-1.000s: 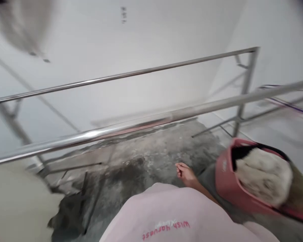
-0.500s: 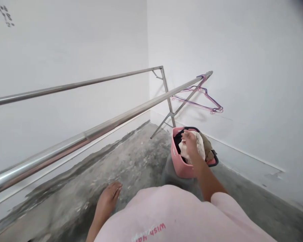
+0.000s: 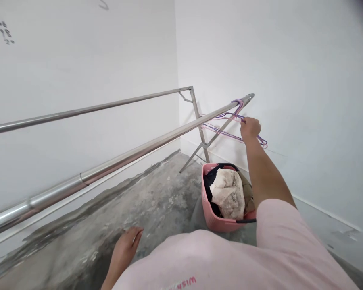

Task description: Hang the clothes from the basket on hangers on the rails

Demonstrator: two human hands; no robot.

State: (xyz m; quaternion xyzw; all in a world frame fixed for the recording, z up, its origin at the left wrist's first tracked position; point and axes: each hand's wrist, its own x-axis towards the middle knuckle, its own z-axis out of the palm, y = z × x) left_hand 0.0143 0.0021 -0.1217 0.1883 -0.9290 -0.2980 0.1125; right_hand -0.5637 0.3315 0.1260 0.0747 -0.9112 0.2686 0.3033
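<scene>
My right hand is raised at the far end of the near metal rail. Its fingers are closed on the shoulder of a purple hanger, one of several purple and pink hangers hooked over the rail. Below my right arm stands a pink laundry basket with a dark handle. Crumpled in it are a cream garment, dark cloth and an olive-brown garment. My left hand hangs low at the left of my body, loosely open, with nothing in it.
The folding drying rack has a second, farther rail and crossed legs by the corner. White walls meet behind it. The grey concrete floor is rough and stained.
My right hand has moved up from the cream garment in the basket to the hangers and closed on one. The left hand stays low at my side.
</scene>
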